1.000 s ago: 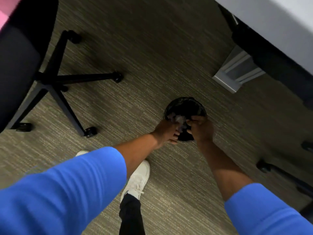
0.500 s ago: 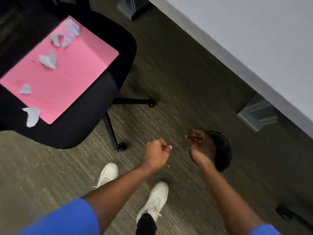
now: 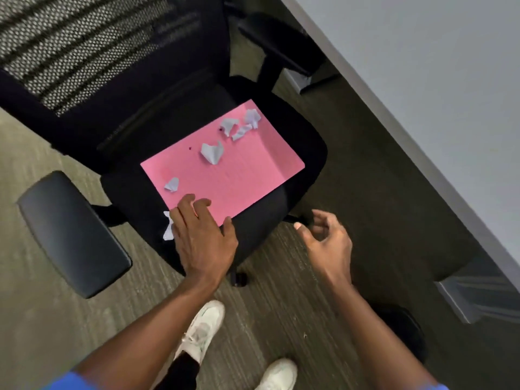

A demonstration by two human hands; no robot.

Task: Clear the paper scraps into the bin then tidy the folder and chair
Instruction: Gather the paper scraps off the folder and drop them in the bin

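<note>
Left hand (image 3: 203, 240) beside a paper scrap (image 3: 168, 226)

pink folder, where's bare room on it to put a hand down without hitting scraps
The pink folder is bare along its near-right half, between the curled scrap and the right corner. The far corner is crowded with scraps. The left hand covers the near corner.

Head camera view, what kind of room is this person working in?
Most likely an office: a black mesh-back swivel chair with armrests, a grey desk beside it, and low-pile commercial carpet underfoot.
</note>
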